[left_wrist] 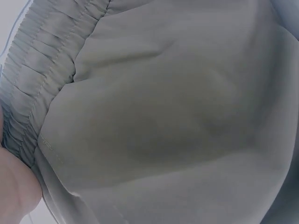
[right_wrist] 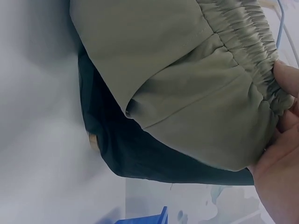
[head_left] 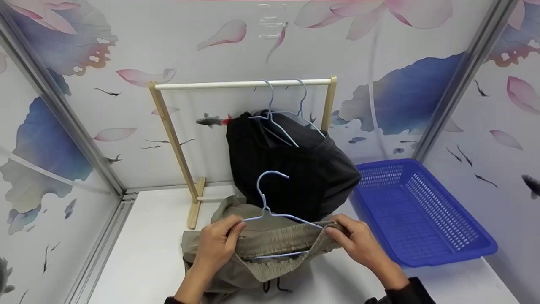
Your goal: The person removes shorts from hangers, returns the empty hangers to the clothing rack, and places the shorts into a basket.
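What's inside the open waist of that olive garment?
Part of a light-blue hanger: its lower bar crosses the opening of the olive garment. The hanger's two ends are hidden at the left hand and right hand, and cloth covers whatever lies deeper.

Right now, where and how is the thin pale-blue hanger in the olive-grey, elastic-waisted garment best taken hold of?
Probably by the narrow neck just under its hook, coming from above: the hanger has that part bare, sticking out past the garment, while the left hand and right hand crowd its two lower ends at the gathered waistband.
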`<action>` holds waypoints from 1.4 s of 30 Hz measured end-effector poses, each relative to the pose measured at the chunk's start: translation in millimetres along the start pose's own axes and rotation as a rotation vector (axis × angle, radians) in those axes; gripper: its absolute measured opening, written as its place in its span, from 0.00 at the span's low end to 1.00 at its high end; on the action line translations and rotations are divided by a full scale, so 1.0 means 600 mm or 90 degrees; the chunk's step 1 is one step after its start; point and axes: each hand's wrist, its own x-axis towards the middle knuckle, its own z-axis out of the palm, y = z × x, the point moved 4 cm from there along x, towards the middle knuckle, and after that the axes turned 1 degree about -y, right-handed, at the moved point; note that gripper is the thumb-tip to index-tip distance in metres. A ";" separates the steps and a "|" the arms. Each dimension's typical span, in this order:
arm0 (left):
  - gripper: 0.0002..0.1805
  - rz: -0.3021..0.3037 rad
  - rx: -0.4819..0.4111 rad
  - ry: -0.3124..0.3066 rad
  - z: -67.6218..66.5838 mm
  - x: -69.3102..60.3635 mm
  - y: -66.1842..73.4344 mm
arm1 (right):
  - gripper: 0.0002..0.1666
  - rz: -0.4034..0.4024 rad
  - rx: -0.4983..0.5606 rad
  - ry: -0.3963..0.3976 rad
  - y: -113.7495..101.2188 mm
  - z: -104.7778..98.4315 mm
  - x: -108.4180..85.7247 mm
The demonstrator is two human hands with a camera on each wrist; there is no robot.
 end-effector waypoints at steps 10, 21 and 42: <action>0.11 -0.015 -0.032 -0.002 -0.006 0.001 -0.006 | 0.16 0.009 0.014 -0.010 0.006 -0.009 -0.004; 0.12 -0.022 -0.020 0.009 -0.011 -0.002 -0.007 | 0.14 0.053 0.067 -0.057 0.019 -0.011 -0.013; 0.11 -0.016 0.008 0.010 -0.010 0.000 -0.005 | 0.09 0.094 0.026 -0.058 0.022 -0.009 -0.013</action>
